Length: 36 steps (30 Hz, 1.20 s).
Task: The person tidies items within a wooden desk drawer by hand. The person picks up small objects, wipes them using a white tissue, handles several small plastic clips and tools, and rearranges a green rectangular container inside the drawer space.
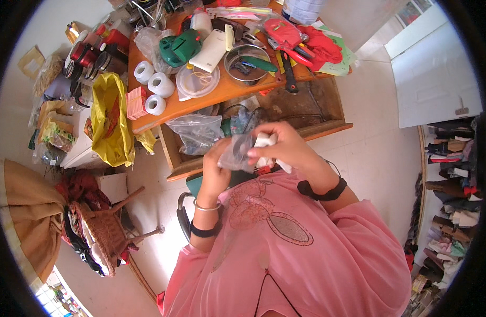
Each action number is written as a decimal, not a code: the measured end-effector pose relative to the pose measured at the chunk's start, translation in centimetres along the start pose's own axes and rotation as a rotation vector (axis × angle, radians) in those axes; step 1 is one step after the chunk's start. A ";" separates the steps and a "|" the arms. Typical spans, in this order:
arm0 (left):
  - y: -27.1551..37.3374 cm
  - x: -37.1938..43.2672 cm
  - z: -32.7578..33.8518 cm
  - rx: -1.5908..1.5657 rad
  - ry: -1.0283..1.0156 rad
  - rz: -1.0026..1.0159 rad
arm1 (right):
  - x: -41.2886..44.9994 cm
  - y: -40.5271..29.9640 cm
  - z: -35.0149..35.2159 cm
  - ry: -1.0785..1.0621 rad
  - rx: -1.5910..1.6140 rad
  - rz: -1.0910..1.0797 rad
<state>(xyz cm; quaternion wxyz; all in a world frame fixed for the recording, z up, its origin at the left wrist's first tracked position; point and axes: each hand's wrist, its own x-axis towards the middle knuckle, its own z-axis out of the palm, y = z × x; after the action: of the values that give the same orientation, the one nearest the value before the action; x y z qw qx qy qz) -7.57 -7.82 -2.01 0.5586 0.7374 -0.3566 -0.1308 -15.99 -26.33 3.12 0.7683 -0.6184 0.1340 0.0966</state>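
My left hand (217, 159) grips a small clear plastic bag (238, 152) over the front of an open wooden drawer (284, 106). Something dark and round shows through the bag's film, too blurred to name. In my right hand (286, 144) is a white object (265, 148), perhaps a plug or adapter, pressed close against the bag's right side. Motion blurs the fingers. Just behind my hands, a zip-lock bag of small items (197, 132) and dark coiled cables (241, 115) lie in the drawer.
On the orange tabletop (211, 99) stand white rolls (161, 84), a round steel tin (247, 63), a white phone-shaped item (209, 49), a black-handled tool (289, 73) and a green device (181, 47). A yellow bag (111, 119) hangs at left. A wicker basket (104, 233) holds clothes.
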 end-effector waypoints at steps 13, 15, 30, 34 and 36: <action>1.7 -1.1 1.5 -0.753 0.078 -0.468 | 0.6 3.1 1.1 0.354 -1.047 -0.995; 0.8 -1.4 1.4 -0.797 0.101 -0.449 | 0.4 2.0 1.3 0.351 -1.020 -0.934; 0.9 -1.2 1.2 -0.690 0.077 -0.536 | 0.4 3.3 1.5 0.432 -0.997 -0.871; 1.1 -1.1 0.9 -0.618 0.033 -0.490 | 0.6 3.3 0.5 0.337 -0.381 -0.524; 1.5 -1.1 2.0 -0.637 0.057 -0.497 | 1.0 3.7 0.6 0.393 -0.493 -0.726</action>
<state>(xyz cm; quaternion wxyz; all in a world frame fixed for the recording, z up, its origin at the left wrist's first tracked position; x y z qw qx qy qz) -10.08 -8.76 -1.50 0.7201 0.5945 -0.0934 -0.3455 -16.14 -24.96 -0.49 0.5430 -0.7955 0.0251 -0.2678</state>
